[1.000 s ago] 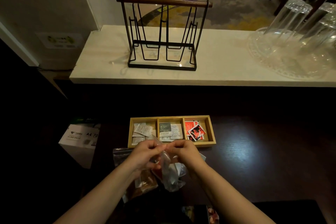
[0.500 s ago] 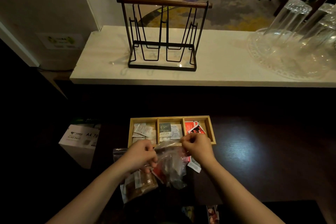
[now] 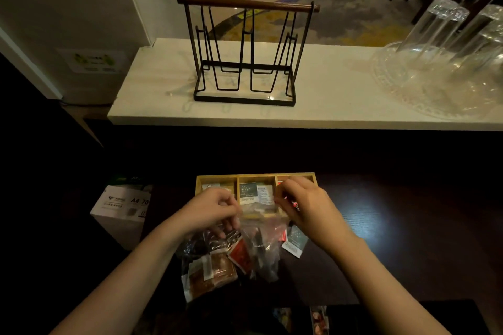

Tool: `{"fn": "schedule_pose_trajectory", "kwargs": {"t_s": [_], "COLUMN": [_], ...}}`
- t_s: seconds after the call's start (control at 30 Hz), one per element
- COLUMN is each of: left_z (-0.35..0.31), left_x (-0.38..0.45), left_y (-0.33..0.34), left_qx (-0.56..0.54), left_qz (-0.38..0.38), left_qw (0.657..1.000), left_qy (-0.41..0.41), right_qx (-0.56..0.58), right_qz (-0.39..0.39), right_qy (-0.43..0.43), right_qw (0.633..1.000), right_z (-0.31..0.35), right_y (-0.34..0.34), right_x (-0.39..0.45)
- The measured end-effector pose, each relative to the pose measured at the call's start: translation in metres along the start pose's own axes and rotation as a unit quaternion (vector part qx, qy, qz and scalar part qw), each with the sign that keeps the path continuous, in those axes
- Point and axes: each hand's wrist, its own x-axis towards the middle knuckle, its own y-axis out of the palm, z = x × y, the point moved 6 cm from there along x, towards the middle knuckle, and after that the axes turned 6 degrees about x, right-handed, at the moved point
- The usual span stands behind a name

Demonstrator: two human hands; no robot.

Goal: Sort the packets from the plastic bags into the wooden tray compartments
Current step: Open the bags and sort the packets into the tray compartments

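Dark table (image 3: 381,226) at frame bottom carries the wooden tray (image 3: 255,177); before it, left hand (image 3: 211,211) and right hand (image 3: 304,204) pinch the clear plastic bag (image 3: 261,231) above loose packets (image 3: 217,269).

Both bare forearms reach forward from the near edge of the dark desk, converging toward the middle. The left hand (image 3: 211,209) is knuckles-up, fingers curled in a pinch. The right hand (image 3: 304,202), just beside it, has its fingers bent and pinching too, wrist slightly raised.
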Motion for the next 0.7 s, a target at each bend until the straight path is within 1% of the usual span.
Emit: {"fn": "schedule_pose_trajectory", "kwargs": {"t_s": [0.03,0.07,0.1,0.13,0.17,0.23,0.3,0.37,0.43,0.5,0.53,0.57,0.6,0.63,0.7], "left_z": [-0.001,0.000,0.000,0.001,0.001,0.002,0.005,0.016,0.037,0.061,0.070,0.074,0.077,0.075,0.068], "left_x": [0.000,0.001,0.002,0.002,0.002,0.001,0.000,0.000,0.003,0.002,0.000,-0.004,-0.008,-0.011,-0.015], "left_y": [0.001,0.002,0.003,0.004,0.006,0.008,0.007,0.003,-0.001,0.004,0.011,0.021,0.031,0.040,0.049], "left_qx": [-0.016,-0.026,-0.036,-0.048,-0.060,-0.078,-0.111,-0.151,-0.184,-0.214,-0.227,-0.252,-0.300,-0.366,-0.489], "left_qz": [-0.011,-0.020,-0.024,-0.023,-0.018,-0.001,0.010,-0.003,-0.044,-0.074,-0.072,-0.052,-0.020,0.019,0.085], "left_qw": [1.000,0.999,0.999,0.999,0.998,0.997,0.994,0.988,0.982,0.969,0.960,0.949,0.931,0.906,0.848], "left_qy": [-0.003,-0.005,-0.003,0.000,0.004,0.013,0.023,0.016,-0.021,-0.101,-0.145,-0.182,-0.205,-0.211,-0.187], "right_qx": [0.037,0.063,0.056,0.023,-0.014,-0.047,-0.049,-0.023,0.025,0.108,0.161,0.213,0.264,0.305,0.346], "right_qz": [0.028,0.077,0.122,0.143,0.148,0.134,0.115,0.096,0.097,0.092,0.088,0.082,0.072,0.055,0.006], "right_qy": [0.003,0.017,0.026,0.025,0.022,0.020,0.014,-0.001,-0.018,-0.012,-0.002,0.011,0.027,0.039,0.047], "right_qw": [0.999,0.995,0.991,0.989,0.989,0.990,0.992,0.995,0.995,0.990,0.983,0.973,0.962,0.950,0.937], "right_z": [0.011,0.020,0.026,0.029,0.028,0.021,0.017,0.020,0.029,0.038,0.040,0.042,0.042,0.041,0.039], "right_y": [0.002,0.010,0.022,0.032,0.042,0.054,0.054,0.046,0.035,0.021,0.015,0.008,0.003,-0.001,-0.008], "right_x": [-0.001,-0.003,-0.007,-0.009,-0.011,-0.010,-0.005,0.002,0.009,0.019,0.024,0.028,0.032,0.035,0.040]}}
